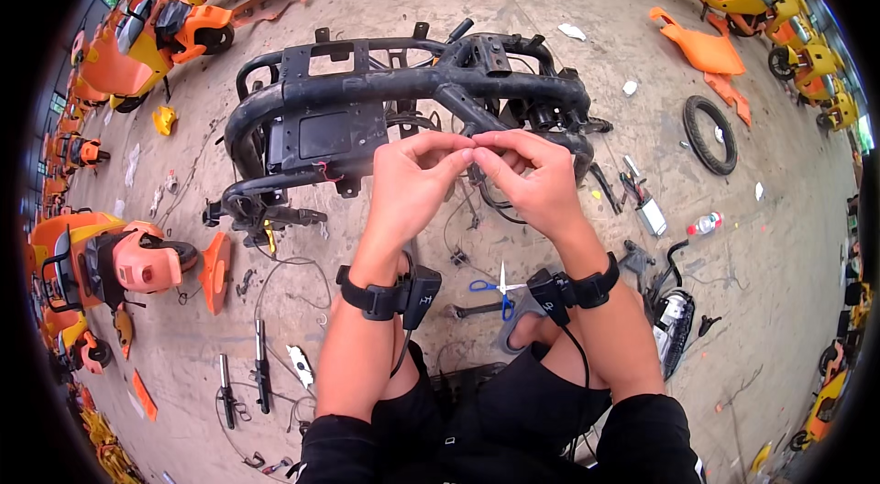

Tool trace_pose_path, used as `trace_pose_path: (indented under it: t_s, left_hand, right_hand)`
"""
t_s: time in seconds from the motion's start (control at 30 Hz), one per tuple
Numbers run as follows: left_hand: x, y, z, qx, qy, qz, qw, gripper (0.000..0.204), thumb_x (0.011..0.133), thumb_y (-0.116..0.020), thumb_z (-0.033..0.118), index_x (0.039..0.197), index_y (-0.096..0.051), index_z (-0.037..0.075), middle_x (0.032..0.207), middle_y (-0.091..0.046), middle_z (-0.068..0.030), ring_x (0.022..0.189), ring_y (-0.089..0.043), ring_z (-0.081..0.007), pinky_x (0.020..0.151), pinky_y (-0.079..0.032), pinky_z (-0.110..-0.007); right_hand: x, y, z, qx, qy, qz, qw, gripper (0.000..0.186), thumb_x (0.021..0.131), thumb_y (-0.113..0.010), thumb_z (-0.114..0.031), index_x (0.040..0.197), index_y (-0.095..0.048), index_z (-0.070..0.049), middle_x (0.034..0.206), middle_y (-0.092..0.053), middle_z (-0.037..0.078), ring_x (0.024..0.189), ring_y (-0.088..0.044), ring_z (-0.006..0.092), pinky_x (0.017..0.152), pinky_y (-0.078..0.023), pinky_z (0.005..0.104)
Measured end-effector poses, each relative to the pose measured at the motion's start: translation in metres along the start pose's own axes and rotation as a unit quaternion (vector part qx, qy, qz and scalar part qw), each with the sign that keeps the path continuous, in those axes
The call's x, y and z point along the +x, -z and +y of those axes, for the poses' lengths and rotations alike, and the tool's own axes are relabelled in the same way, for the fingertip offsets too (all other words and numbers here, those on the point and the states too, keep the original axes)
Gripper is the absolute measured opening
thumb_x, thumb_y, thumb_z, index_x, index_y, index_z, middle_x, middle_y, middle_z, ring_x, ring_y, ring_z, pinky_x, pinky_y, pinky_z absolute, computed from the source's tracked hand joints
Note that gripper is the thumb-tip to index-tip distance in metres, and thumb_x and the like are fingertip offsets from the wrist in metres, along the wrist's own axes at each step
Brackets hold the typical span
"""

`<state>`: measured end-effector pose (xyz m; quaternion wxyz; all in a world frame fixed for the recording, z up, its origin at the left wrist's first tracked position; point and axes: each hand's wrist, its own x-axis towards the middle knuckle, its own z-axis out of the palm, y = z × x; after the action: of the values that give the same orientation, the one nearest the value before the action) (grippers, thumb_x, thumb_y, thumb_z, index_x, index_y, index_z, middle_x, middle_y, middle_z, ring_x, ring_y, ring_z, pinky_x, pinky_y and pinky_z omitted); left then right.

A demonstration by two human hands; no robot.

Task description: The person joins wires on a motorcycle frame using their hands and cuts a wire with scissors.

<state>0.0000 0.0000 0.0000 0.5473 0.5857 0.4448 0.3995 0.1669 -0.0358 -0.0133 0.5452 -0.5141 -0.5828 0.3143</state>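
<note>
My left hand [414, 183] and my right hand [533, 174] meet fingertip to fingertip, thumbs and forefingers pinched together. Whatever lies between them is too small or too hidden to make out. Just beyond them a bare black scooter frame [367, 85] lies on the concrete floor. Thin cables [500, 203] hang from its near side, partly behind my hands. A short red wire [327, 172] shows on the frame's lower left. Between my forearms, open scissors with blue handles [502, 287] rest on the floor near my foot.
Shock absorbers [262, 365] lie at lower left. A tyre [710, 136], a bottle [705, 224], a silver box-shaped part [652, 216] and an orange panel [701, 42] are on the right. Orange and yellow scooters [147, 35] stand along both sides; one [119, 259] lies tipped at left.
</note>
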Motion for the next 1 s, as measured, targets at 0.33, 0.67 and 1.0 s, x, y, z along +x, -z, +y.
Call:
trace_pose_path:
  t_s: [0.33,0.67,1.0]
  left_hand:
    - [-0.001,0.004,0.001,0.034,-0.041,0.009,0.999,0.012,0.085,-0.071,0.005,0.094,-0.072,-0.002,0.082,-0.067,-0.0012,0.07,-0.055,-0.0031,0.06,-0.042,-0.017]
    - [0.001,0.01,0.003,-0.05,0.004,-0.039,0.998,0.015,0.085,-0.07,0.007,0.098,-0.072,-0.001,0.081,-0.068,-0.0016,0.067,-0.055,-0.0034,0.059,-0.042,-0.019]
    - [-0.002,0.008,0.005,0.015,-0.012,-0.017,1.0,0.015,0.085,-0.07,0.005,0.097,-0.072,-0.002,0.081,-0.067,-0.0008,0.068,-0.056,-0.0033,0.059,-0.044,-0.019]
  right_hand:
    - [-0.001,-0.013,0.004,-0.01,0.053,0.058,0.997,0.01,0.079,-0.073,-0.007,0.085,-0.068,0.0,0.078,-0.067,0.006,0.054,-0.059,0.0076,0.047,-0.044,0.022]
    - [-0.004,-0.013,0.005,-0.074,0.098,0.09,0.988,0.009,0.08,-0.072,-0.006,0.086,-0.067,-0.001,0.073,-0.066,0.007,0.052,-0.059,0.0103,0.045,-0.043,0.0237]
    - [-0.008,-0.022,0.011,0.036,0.012,0.077,0.996,0.01,0.085,-0.069,-0.008,0.091,-0.067,0.0,0.075,-0.071,0.008,0.067,-0.069,0.0125,0.06,-0.054,0.0244]
